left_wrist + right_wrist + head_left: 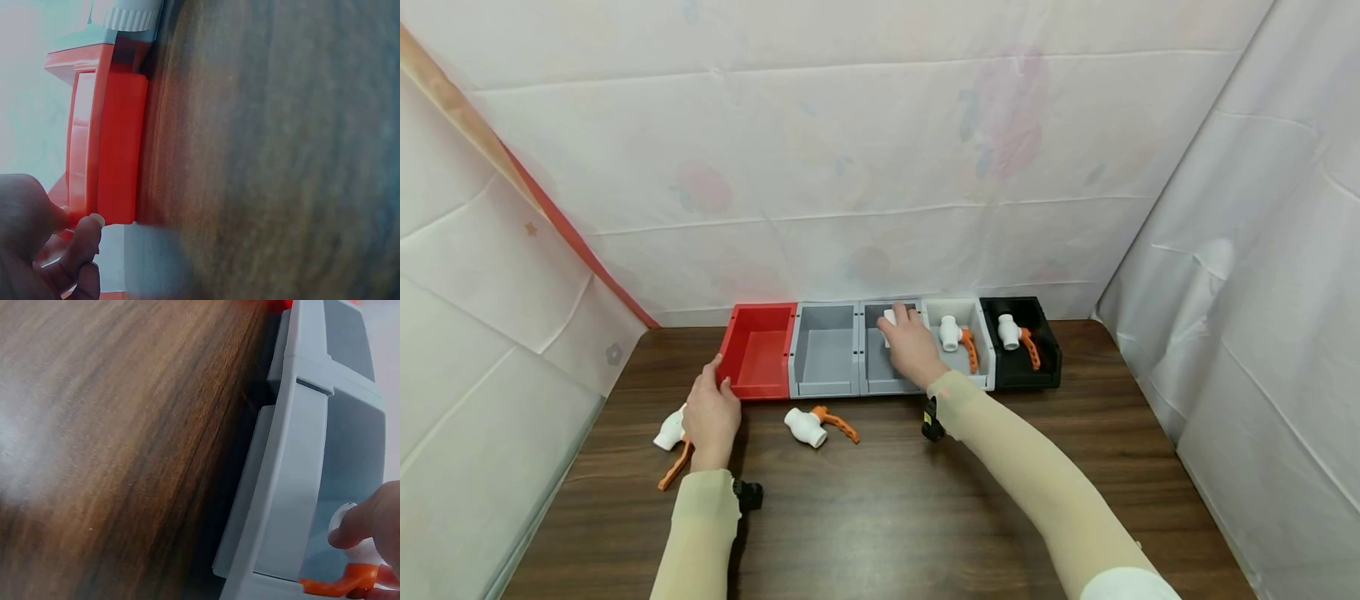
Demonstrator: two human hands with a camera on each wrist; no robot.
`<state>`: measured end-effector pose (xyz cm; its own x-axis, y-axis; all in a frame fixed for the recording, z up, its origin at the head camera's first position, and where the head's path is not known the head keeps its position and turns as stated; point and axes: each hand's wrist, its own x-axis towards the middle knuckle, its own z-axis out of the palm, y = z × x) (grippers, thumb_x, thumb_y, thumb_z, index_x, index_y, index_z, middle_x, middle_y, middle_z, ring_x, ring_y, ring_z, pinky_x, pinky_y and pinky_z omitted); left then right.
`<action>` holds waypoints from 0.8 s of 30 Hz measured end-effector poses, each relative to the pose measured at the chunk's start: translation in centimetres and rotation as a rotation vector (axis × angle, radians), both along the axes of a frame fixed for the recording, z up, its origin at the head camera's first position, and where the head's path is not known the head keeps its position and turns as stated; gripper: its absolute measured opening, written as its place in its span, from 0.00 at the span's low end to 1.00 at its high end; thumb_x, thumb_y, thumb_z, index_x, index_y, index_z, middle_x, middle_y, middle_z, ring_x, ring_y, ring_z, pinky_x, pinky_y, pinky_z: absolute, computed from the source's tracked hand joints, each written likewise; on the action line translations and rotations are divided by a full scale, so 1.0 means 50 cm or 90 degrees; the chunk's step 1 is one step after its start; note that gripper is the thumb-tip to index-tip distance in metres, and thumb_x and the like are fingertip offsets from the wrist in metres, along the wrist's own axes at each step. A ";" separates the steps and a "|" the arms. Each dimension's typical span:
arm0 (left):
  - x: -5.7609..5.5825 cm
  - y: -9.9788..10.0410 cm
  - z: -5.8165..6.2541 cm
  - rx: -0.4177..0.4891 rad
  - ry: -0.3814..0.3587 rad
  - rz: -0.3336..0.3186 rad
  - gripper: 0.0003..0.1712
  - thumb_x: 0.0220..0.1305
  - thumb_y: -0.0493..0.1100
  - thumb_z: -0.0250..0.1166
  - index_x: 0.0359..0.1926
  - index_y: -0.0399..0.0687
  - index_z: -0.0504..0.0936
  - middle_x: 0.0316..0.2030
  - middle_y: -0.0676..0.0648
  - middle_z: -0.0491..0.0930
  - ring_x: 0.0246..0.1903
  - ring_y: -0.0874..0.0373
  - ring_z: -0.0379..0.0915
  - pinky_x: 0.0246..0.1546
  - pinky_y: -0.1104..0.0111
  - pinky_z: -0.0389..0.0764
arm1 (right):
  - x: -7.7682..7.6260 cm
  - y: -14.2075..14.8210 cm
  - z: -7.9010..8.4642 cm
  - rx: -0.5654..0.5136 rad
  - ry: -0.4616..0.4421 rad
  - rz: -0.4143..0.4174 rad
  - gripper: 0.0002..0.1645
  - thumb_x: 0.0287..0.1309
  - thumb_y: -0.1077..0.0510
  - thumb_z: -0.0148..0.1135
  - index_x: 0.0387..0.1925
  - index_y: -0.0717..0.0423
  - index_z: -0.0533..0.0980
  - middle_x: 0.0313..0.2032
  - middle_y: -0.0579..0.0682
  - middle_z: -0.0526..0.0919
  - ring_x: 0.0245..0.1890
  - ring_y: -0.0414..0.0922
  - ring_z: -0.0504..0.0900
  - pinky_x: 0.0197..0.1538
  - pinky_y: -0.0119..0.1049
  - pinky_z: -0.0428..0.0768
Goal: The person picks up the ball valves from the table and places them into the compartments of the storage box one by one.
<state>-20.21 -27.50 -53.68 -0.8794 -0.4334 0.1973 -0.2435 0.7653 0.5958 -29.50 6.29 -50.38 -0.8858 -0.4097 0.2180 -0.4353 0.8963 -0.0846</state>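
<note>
My right hand (913,346) reaches into the second grey bin (891,387) and holds a white ball valve (889,318), largely covered by the fingers in the head view. Its orange lever (331,587) shows in the right wrist view by the bin's front wall, with the thumb on the white body. At the row's left end, my left hand (711,417) grips the near left corner of the red bin (760,391), thumb and fingers on its edge. Another ball valve (671,429) lies on the table, partly behind the left hand.
A ball valve (806,427) lies before the first grey bin (825,389). The white bin (987,371) and the black bin (1048,358) at right each hold one valve. A white cloth (865,167) hangs behind the brown table (880,517).
</note>
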 end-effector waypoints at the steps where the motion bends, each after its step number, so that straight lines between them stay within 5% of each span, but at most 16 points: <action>1: 0.000 -0.001 0.000 0.001 -0.001 0.000 0.30 0.74 0.40 0.54 0.74 0.54 0.64 0.63 0.36 0.73 0.53 0.31 0.73 0.45 0.35 0.75 | -0.001 -0.003 0.000 0.007 0.007 0.001 0.30 0.56 0.71 0.62 0.59 0.49 0.74 0.66 0.63 0.64 0.56 0.59 0.72 0.37 0.44 0.82; 12: 0.003 -0.005 0.003 0.003 -0.002 0.002 0.30 0.74 0.40 0.55 0.74 0.54 0.64 0.63 0.36 0.73 0.54 0.32 0.74 0.46 0.36 0.75 | -0.024 -0.026 0.000 0.103 -0.002 -0.021 0.26 0.61 0.63 0.62 0.60 0.45 0.74 0.65 0.62 0.66 0.56 0.57 0.74 0.37 0.42 0.83; 24: 0.007 -0.008 0.000 0.001 -0.002 0.003 0.30 0.74 0.41 0.54 0.74 0.55 0.64 0.63 0.36 0.73 0.53 0.32 0.74 0.44 0.36 0.75 | -0.028 -0.033 -0.012 0.134 -0.031 -0.028 0.26 0.63 0.64 0.59 0.62 0.48 0.71 0.65 0.64 0.64 0.54 0.58 0.73 0.34 0.39 0.82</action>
<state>-19.88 -27.89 -53.66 -0.8782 -0.4372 0.1940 -0.2483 0.7634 0.5963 -30.91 4.64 -50.99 -0.9113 -0.4020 0.0888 -0.3950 0.9146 0.0863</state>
